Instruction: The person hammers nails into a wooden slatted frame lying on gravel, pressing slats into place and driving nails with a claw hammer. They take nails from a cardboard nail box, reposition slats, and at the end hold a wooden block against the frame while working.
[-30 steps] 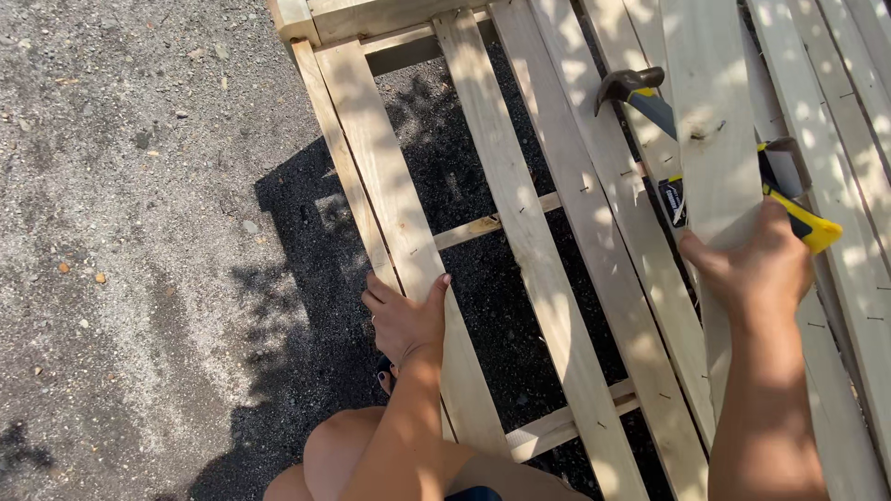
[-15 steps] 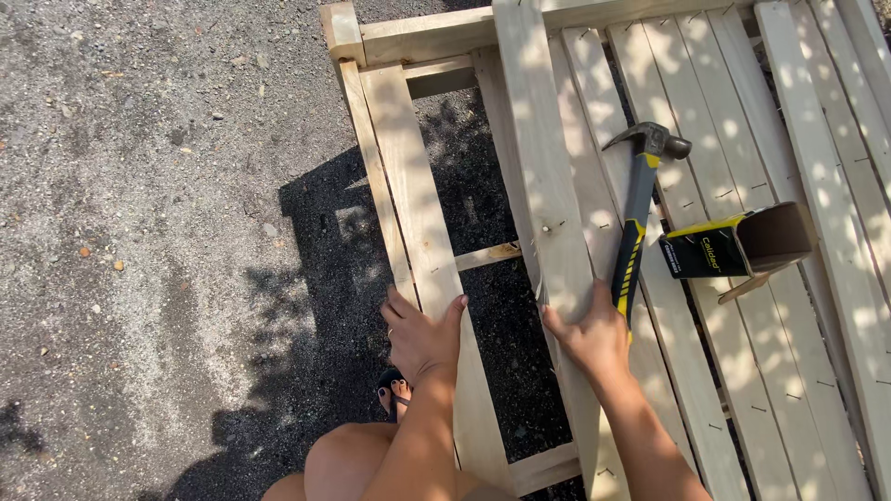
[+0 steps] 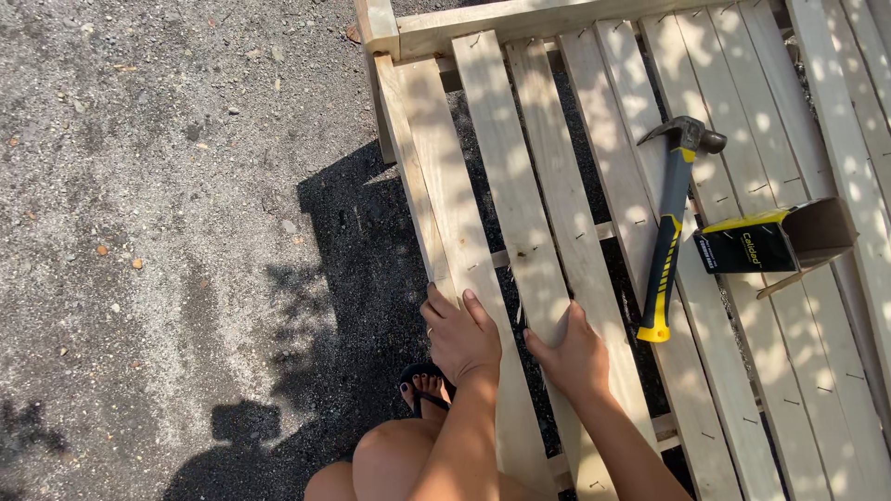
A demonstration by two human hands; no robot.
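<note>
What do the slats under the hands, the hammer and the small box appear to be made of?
Slats: pale unfinished wood, going by visible grain and staples. Hammer: dark, dull head, probably steel; black-and-yellow grip, likely rubber. Small box: cardboard, printed black and yellow outside, plain brown inside the open flap.

It was an outdoor work spot: sunlit gravel (image 3: 158,232) underfoot, a slatted wooden frame (image 3: 520,186) laid flat, a hammer (image 3: 670,223) and nail box (image 3: 770,243) resting on it.
</note>
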